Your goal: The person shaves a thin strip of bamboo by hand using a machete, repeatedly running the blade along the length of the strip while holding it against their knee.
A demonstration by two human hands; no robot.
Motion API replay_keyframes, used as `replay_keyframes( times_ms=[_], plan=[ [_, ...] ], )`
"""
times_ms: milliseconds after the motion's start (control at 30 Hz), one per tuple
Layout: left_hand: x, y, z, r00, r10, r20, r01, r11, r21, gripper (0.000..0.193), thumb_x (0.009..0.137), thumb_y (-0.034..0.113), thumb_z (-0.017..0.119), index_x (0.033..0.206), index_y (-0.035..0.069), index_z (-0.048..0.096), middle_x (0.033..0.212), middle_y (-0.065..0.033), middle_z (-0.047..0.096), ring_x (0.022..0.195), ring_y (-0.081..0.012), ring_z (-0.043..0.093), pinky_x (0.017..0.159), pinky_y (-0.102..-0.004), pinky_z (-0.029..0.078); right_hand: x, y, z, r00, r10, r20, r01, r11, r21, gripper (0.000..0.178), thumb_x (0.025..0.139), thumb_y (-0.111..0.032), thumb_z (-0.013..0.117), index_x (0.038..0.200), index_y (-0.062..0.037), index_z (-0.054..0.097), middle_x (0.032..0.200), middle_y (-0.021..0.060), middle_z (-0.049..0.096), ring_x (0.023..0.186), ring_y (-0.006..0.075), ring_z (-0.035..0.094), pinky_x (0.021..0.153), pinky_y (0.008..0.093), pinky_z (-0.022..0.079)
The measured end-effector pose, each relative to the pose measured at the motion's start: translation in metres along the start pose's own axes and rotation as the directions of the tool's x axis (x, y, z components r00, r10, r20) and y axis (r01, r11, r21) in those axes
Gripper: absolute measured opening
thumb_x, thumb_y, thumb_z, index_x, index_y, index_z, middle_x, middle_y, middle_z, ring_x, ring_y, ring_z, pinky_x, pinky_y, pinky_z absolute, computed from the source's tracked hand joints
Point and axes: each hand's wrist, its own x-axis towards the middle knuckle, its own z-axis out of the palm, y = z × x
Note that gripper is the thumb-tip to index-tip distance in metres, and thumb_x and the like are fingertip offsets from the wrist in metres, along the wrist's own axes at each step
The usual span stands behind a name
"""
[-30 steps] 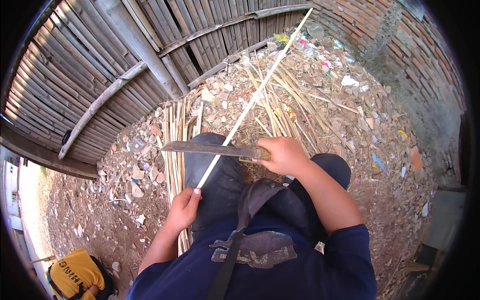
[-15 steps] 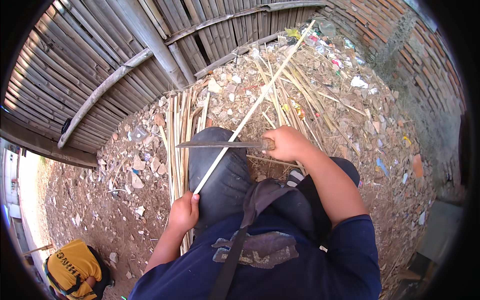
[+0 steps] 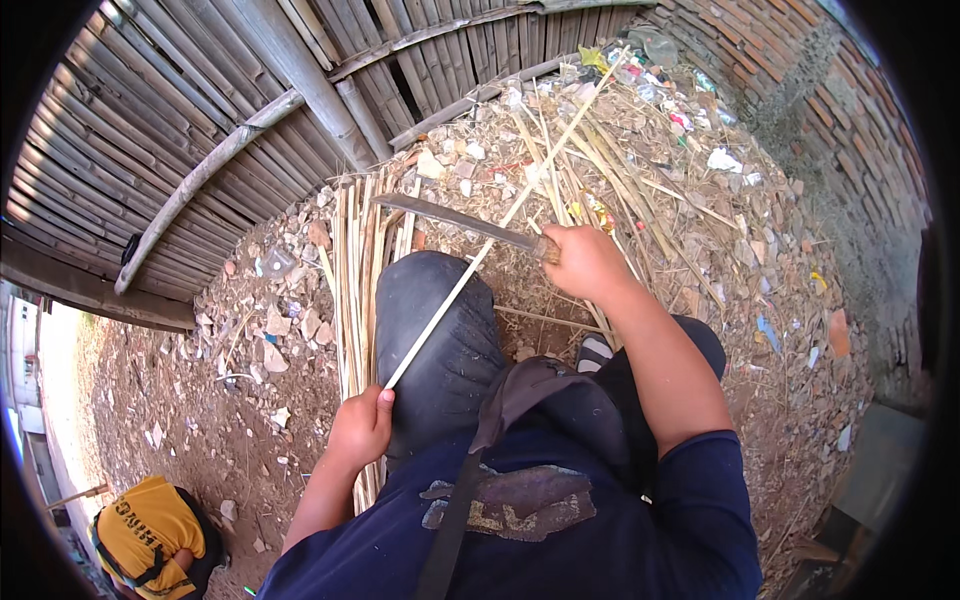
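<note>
My left hand [image 3: 362, 428] is closed round the near end of a long pale bamboo strip [image 3: 437, 318], thumb on top. The strip slants up and away to the right, passing over my bent knee [image 3: 425, 290]. In my right hand [image 3: 583, 264] is the wooden handle of a long-bladed machete [image 3: 455, 217]. Its dark blade points left and slightly away, lying across the strip just beyond my knee. Whether the edge bites into the strip I cannot tell. A bundle of split bamboo strips [image 3: 355, 270] lies along the left of my leg.
More bamboo strips [image 3: 625, 175] lie on the stony, littered ground ahead. A bamboo slat wall [image 3: 200, 130] stands at the far left, a brick wall [image 3: 850, 150] at the right. Another person in a yellow shirt [image 3: 152, 535] is low at the left.
The machete has moved away from me along the strip, its tip swinging farther out. My right hand has shifted slightly away and right. My left hand stays nearly in place.
</note>
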Motion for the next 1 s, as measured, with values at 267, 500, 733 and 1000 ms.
replay_keyframes(
  times_ms=[267,500,733,1000],
  plan=[
    [0.009,0.001,0.003,1.0,0.001,-0.02,-0.001,0.999,0.041,0.039,0.109,0.033,0.047,0.091,-0.001,0.057,0.077,-0.0301,0.063,0.078,-0.0529,0.063,0.069,-0.0582,0.048,0.009,0.015,0.014,0.998,-0.04,0.057,0.037,0.998,0.058,0.035,0.08,-0.024,0.074,0.112,-0.0128,0.073,0.095,0.0189,0.074,0.09,0.041,0.071,0.081,0.0497,0.058],
    [0.006,0.011,0.003,0.997,-0.056,-0.044,0.06,0.992,0.11,0.037,0.108,0.032,0.049,0.091,0.0,0.057,0.077,-0.0293,0.064,0.076,-0.0522,0.063,0.068,-0.0583,0.049,0.008,0.012,0.016,0.993,-0.1,0.058,0.099,0.995,0.012,0.034,0.078,-0.021,0.076,0.109,-0.0092,0.073,0.088,0.0216,0.072,0.087,0.0414,0.071,0.079,0.0484,0.057],
    [-0.005,0.001,0.001,0.999,-0.018,-0.032,0.022,0.991,0.133,0.038,0.108,0.033,0.049,0.088,0.001,0.055,0.074,-0.029,0.063,0.075,-0.053,0.062,0.067,-0.0587,0.048,-0.012,-0.006,0.02,0.996,-0.086,-0.033,0.085,0.996,-0.012,0.02,0.08,-0.02,0.072,0.097,-0.0092,0.07,0.086,0.0187,0.072,0.086,0.0401,0.071,0.078,0.0497,0.058],
    [0.006,-0.003,-0.005,0.999,0.033,-0.011,-0.032,0.998,0.051,0.041,0.109,0.034,0.047,0.089,0.0,0.056,0.074,-0.0296,0.062,0.075,-0.0531,0.061,0.067,-0.0567,0.048,-0.002,0.005,0.02,0.996,-0.069,-0.062,0.071,0.997,0.033,0.026,0.078,-0.019,0.074,0.1,-0.0064,0.07,0.085,0.0206,0.072,0.084,0.0406,0.071,0.078,0.0499,0.057]
  ],
)
